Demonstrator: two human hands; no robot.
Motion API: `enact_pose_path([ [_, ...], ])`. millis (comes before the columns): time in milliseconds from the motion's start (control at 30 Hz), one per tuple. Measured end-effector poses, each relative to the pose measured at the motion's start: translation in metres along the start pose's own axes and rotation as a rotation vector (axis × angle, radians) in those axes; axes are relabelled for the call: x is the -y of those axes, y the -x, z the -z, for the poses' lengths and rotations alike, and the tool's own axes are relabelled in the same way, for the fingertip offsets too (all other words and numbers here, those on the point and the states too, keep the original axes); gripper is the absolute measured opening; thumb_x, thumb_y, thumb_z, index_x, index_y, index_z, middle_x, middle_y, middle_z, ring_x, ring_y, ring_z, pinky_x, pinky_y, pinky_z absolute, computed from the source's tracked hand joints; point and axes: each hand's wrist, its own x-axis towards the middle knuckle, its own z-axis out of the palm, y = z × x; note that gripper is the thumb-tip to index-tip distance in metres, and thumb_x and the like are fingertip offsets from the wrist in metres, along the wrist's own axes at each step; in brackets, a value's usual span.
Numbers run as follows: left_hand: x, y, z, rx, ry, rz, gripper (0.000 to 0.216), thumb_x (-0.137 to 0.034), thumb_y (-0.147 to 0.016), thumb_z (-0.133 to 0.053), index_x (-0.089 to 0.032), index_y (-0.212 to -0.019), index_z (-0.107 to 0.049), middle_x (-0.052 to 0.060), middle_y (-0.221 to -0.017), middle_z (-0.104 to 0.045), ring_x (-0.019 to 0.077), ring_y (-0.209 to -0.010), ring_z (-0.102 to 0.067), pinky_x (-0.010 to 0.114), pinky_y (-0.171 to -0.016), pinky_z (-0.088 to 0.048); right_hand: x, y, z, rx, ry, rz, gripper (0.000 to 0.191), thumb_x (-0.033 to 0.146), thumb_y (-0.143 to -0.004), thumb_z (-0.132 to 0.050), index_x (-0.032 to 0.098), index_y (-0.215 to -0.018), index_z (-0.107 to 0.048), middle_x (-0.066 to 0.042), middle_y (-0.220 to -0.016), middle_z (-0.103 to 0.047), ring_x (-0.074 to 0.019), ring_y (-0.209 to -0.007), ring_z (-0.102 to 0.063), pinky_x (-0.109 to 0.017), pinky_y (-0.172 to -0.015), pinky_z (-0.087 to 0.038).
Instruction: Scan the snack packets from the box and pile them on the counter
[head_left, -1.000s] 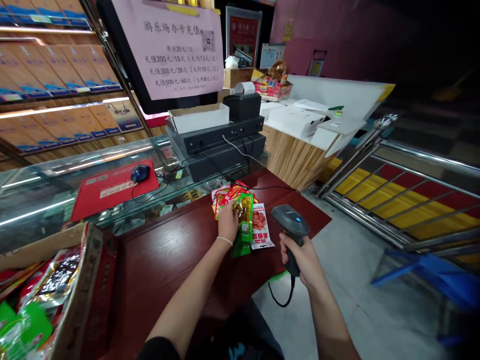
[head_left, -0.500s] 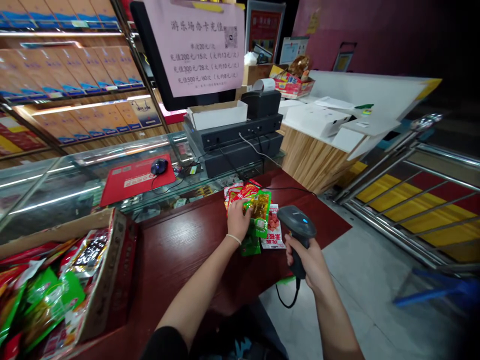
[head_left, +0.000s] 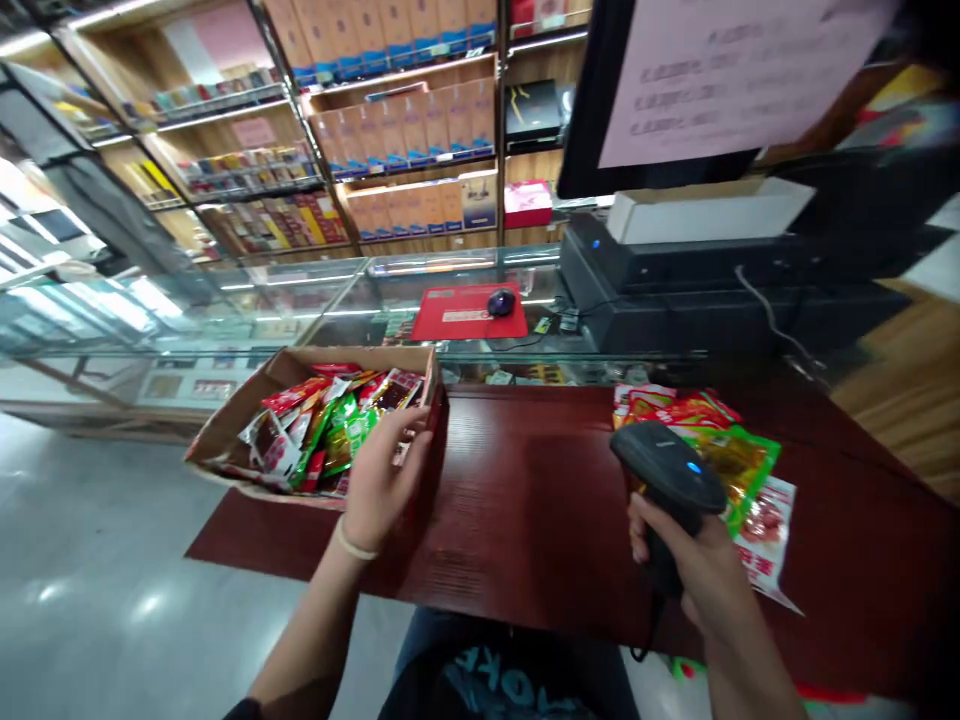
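Note:
My left hand (head_left: 386,480) hovers at the right edge of a cardboard box (head_left: 311,358), its fingers curved and apart with nothing seen in them. Inside the box lie many snack packets (head_left: 341,430) in red, green and white wrappers. My right hand (head_left: 686,560) is wrapped around the handle of a black barcode scanner (head_left: 667,475), which shows a small blue light. Behind and to the right of the scanner, a pile of snack packets (head_left: 739,465) rests on the dark red tabletop (head_left: 517,490); a white packet (head_left: 769,530) sticks out at its near side.
Beyond the table runs a glass counter (head_left: 300,300) with a red mouse pad (head_left: 450,315) and a mouse (head_left: 501,302). A monitor with a pink paper sheet (head_left: 720,80) stands above a black cash drawer (head_left: 660,320). Shelves of boxes (head_left: 405,130) line the back.
The view has swung left. My left hand has left the packet pile and moved left to the box. My right hand still grips the scanner, now in front of the pile.

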Motion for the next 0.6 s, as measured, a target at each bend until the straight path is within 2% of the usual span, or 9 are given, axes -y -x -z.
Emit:
enact_pose_path([
  [67, 0.038, 0.002, 0.037, -0.03, -0.197, 0.077, 0.03, -0.03, -0.09, -0.054, -0.023, -0.119, -0.058, 0.007, -0.108, -0.066, 0.02, -0.096, -0.062, 0.034, -0.085, -0.051, -0.004, -0.002, -0.018, 0.059, 0.007, 0.005, 0.034, 0.042, -0.069, -0.082, 0.017, -0.066, -0.058, 0.002, -0.053, -0.055, -0.0093, -0.04, -0.048, -0.022, -0.039, -0.04],
  [100, 0.058, 0.002, 0.051, 0.009, -0.277, 0.117, 0.029, -0.032, -0.091, -0.053, -0.023, -0.117, -0.059, 0.008, -0.107, -0.066, 0.0207, -0.096, -0.063, 0.035, -0.087, -0.05, -0.007, -0.003, -0.027, 0.087, 0.013, 0.006, 0.033, 0.041, -0.069, -0.082, 0.017, -0.068, -0.059, 0.002, -0.054, -0.055, -0.0094, -0.04, -0.048, -0.022, -0.04, -0.04],
  [233, 0.128, -0.005, 0.089, 0.304, -0.39, 0.212, 0.035, -0.032, -0.087, -0.053, -0.02, -0.119, -0.058, 0.009, -0.105, -0.067, 0.0238, -0.096, -0.064, 0.04, -0.088, -0.05, -0.017, -0.003, -0.054, 0.16, 0.04, -0.022, 0.033, 0.04, -0.069, -0.083, 0.017, -0.072, -0.06, 0.002, -0.055, -0.056, -0.0095, -0.041, -0.049, -0.022, -0.041, -0.041],
  [333, 0.164, -0.014, 0.098, 0.549, -0.352, 0.148, 0.045, -0.03, -0.08, -0.06, -0.02, -0.124, -0.057, 0.012, -0.118, -0.063, 0.0266, -0.109, -0.06, 0.041, -0.097, -0.045, -0.02, -0.002, -0.071, 0.174, 0.052, -0.05, 0.035, 0.04, -0.066, -0.084, 0.017, -0.071, -0.059, 0.002, -0.053, -0.056, -0.0093, -0.039, -0.048, -0.022, -0.04, -0.04],
  [433, 0.183, -0.02, 0.097, 0.736, -0.392, 0.076, 0.069, -0.028, -0.068, -0.071, -0.02, -0.133, -0.051, 0.016, -0.134, -0.053, 0.0308, -0.121, -0.052, 0.042, -0.103, -0.039, -0.019, -0.002, -0.083, 0.173, 0.068, -0.066, 0.037, 0.042, -0.063, -0.085, 0.017, -0.069, -0.059, 0.002, -0.053, -0.056, -0.0094, -0.039, -0.049, -0.022, -0.04, -0.04],
  [533, 0.191, -0.023, 0.09, 0.754, -0.546, 0.083, 0.089, -0.031, -0.057, -0.08, -0.016, -0.137, -0.046, 0.02, -0.134, -0.049, 0.0368, -0.123, -0.047, 0.045, -0.103, -0.036, -0.019, -0.001, -0.089, 0.173, 0.085, -0.07, 0.037, 0.042, -0.062, -0.086, 0.016, -0.068, -0.06, 0.002, -0.052, -0.056, -0.0092, -0.038, -0.049, -0.022, -0.04, -0.04],
  [600, 0.192, -0.025, 0.087, 0.747, -0.621, 0.099, 0.086, -0.035, -0.056, -0.081, -0.013, -0.132, -0.048, 0.021, -0.124, -0.054, 0.0367, -0.116, -0.05, 0.044, -0.099, -0.038, -0.02, 0.0, -0.091, 0.191, 0.089, -0.074, 0.037, 0.042, -0.062, -0.086, 0.016, -0.07, -0.06, 0.002, -0.052, -0.056, -0.0094, -0.038, -0.048, -0.022, -0.039, -0.04],
])
